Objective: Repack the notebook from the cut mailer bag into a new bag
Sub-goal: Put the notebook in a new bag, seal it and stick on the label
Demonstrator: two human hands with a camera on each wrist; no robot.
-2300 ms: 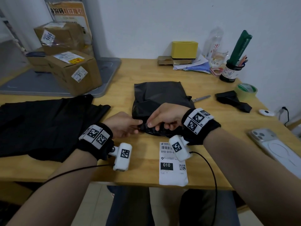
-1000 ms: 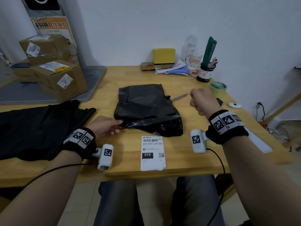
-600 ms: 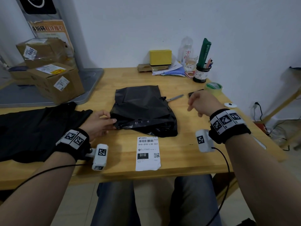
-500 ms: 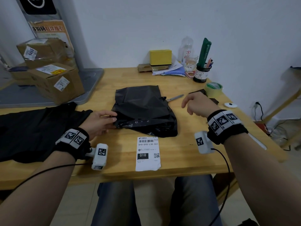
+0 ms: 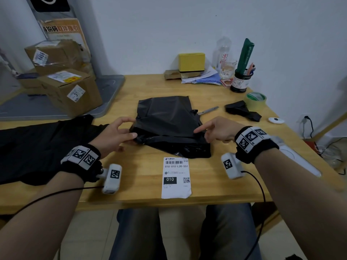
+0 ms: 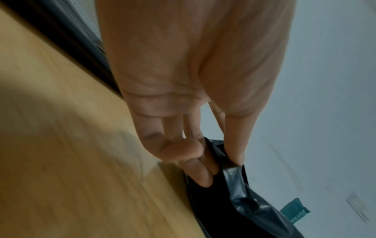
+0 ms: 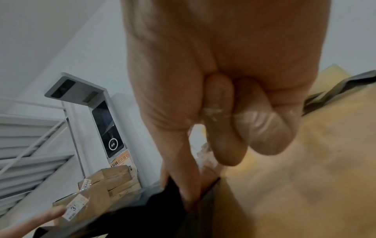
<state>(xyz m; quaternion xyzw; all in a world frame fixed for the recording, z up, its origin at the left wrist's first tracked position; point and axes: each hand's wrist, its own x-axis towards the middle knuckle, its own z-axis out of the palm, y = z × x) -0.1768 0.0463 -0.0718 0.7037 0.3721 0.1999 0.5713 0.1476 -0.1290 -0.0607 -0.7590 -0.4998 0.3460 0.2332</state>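
You are sitting at a wooden table [image 5: 131, 186] that is filling the middle of the head view, with a heap of black bags [image 5: 33, 147] lying at the left edge of the frame and stacked cardboard boxes [image 5: 69, 91] sitting in the upper left. The black mailer bag [image 5: 169, 124] is lying flat at the centre of the frame, its near end folded over into a shiny strip; the notebook itself is not showing, so you cannot tell from here whether it is inside. Your left hand [image 5: 114, 136] is pinching the bag's left near corner, thumb on top and fingers [image 6: 195, 173] curling under the plastic in the left wrist view. Your right hand [image 5: 219, 130] is hovering at the bag's right edge, index finger pointing left and reaching the plastic while the other fingers [image 7: 262, 128] are curling into the palm, gripping nothing. A white shipping label [image 5: 175, 177] is lying just below the bag, near the table's front edge. At the right of the frame a crumpled black scrap [image 5: 242, 111] is lying beside a green tape roll [image 5: 255, 101], and scissors [image 5: 208, 110] are resting just right of the bag.
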